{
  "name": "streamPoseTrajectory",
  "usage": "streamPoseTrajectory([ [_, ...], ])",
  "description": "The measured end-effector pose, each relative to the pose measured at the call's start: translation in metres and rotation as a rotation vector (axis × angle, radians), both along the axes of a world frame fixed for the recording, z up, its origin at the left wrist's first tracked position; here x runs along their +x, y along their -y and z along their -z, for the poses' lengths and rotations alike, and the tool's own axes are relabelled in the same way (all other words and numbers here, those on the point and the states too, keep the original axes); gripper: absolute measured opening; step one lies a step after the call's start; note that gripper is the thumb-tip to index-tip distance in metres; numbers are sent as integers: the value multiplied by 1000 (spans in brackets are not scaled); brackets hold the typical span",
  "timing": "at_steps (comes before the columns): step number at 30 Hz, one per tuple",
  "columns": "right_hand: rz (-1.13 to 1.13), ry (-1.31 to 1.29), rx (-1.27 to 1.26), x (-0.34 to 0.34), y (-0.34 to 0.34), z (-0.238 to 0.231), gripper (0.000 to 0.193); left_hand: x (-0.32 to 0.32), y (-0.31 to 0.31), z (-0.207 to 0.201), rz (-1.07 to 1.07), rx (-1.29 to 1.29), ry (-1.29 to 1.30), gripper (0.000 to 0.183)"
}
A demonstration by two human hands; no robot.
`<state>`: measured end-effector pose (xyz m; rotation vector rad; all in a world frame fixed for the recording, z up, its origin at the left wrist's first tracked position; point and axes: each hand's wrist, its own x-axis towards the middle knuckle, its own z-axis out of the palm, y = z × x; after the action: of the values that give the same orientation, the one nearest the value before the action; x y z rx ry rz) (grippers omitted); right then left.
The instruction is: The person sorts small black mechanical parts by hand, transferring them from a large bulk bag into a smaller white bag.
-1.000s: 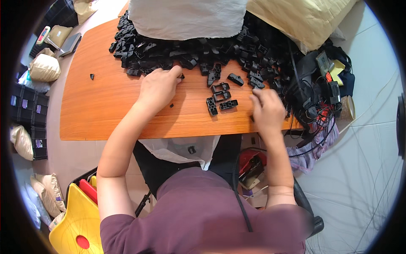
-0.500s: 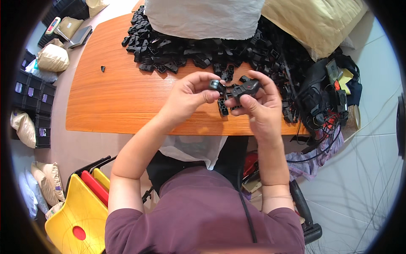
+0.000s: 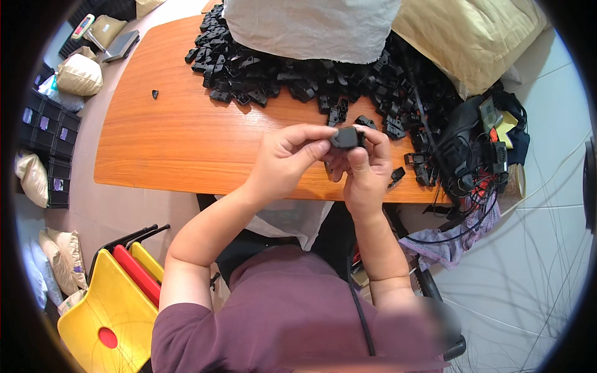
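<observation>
Above the table's near edge, a small black plastic part [image 3: 346, 138] with a smooth, rounded-square face is pinched between my two hands. My left hand [image 3: 287, 155] is closed on its left end with thumb and index finger. From the right, my right hand [image 3: 368, 171] grips the other end, its fingers curled behind. Whether it is one piece or two joined, I cannot tell. Just beyond my fingers lie loose black plastic pieces [image 3: 337, 112], near a large heap of similar parts [image 3: 298, 78].
The orange wooden table [image 3: 155, 143] carries a lone small black piece [image 3: 155, 94]. A white sack [image 3: 311, 28] rests over the heap, with a tan sack [image 3: 466, 37] beside it. Cables and a black bag [image 3: 463, 149] crowd the right edge. Yellow chairs [image 3: 106, 298] stand lower left.
My hands have come together from holding separate black pieces, the right moving left. A black piece now lies on the table beside my right hand. The whole view has shifted slightly.
</observation>
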<state>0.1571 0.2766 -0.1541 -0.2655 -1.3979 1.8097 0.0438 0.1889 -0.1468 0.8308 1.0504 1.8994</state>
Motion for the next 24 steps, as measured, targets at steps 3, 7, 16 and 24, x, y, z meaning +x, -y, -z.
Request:
streamPoseTrajectory([
  [3,-56,-45,4,1,1,-1,36,4,3,-1,-34,41,-158,24],
  [7,20,-30,24,1,3,-4,35,8,2,-6,38,145,2,28],
  [16,-43,-47,-36,8,4,-9,35,-2,-3,0,-1,193,-301,29],
  [24,-23,-52,-23,10,4,-14,34,-3,-4,-2,1,198,-409,29],
])
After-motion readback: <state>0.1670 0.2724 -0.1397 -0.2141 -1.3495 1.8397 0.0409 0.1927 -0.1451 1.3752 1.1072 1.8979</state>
